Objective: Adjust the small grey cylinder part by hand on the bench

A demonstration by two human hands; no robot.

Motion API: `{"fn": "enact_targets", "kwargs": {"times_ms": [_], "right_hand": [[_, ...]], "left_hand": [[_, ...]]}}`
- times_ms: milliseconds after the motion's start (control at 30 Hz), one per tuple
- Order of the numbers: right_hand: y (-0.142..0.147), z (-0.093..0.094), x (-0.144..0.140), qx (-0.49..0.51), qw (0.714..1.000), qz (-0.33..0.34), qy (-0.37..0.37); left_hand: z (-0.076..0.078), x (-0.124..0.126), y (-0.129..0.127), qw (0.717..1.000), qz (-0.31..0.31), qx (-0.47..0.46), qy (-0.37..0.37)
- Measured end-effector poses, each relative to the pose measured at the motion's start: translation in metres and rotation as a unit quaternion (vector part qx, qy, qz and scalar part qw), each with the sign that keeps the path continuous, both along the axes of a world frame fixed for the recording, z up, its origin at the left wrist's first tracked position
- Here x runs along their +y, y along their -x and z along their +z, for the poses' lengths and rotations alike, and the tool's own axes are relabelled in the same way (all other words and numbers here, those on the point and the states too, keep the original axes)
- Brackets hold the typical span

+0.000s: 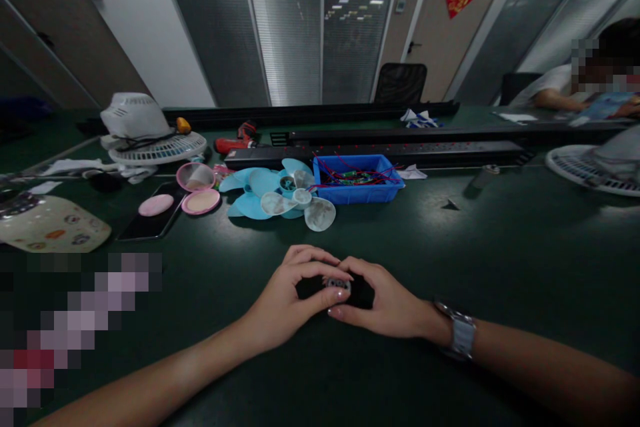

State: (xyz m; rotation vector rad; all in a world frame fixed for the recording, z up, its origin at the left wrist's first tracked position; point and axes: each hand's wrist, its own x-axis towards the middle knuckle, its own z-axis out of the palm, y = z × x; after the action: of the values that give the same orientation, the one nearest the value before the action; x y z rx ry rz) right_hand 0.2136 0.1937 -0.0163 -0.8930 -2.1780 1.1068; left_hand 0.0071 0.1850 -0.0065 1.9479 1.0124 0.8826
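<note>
Both my hands meet low at centre on the dark green worktop. Left hand and right hand cup a small dark part with a pale round centre between them; it rests on the worktop. Left fingers are curled narrow over its top, thumb against its near side. Right fingers are bent close around its right side; a watch sits on that wrist. I cannot tell what the part is.

Behind the hands: a heap of pale blue fan blades, and just right of it a blue bin holding red wires. Left of the blades, an open pink compact. Far left, a white fan housing. Another person sits at far right.
</note>
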Motion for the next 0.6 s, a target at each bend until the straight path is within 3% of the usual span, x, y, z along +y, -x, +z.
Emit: {"fn": "enact_targets", "kwargs": {"times_ms": [367, 600], "right_hand": [[0.001, 0.002, 0.002, -0.006, 1.000, -0.007, 0.008], [-0.002, 0.002, 0.000, 0.088, 0.995, -0.028, -0.026]], "left_hand": [[-0.004, -0.002, -0.001, 0.997, 0.055, -0.044, 0.012], [-0.013, -0.004, 0.002, 0.995, 0.075, -0.069, -0.009]]}}
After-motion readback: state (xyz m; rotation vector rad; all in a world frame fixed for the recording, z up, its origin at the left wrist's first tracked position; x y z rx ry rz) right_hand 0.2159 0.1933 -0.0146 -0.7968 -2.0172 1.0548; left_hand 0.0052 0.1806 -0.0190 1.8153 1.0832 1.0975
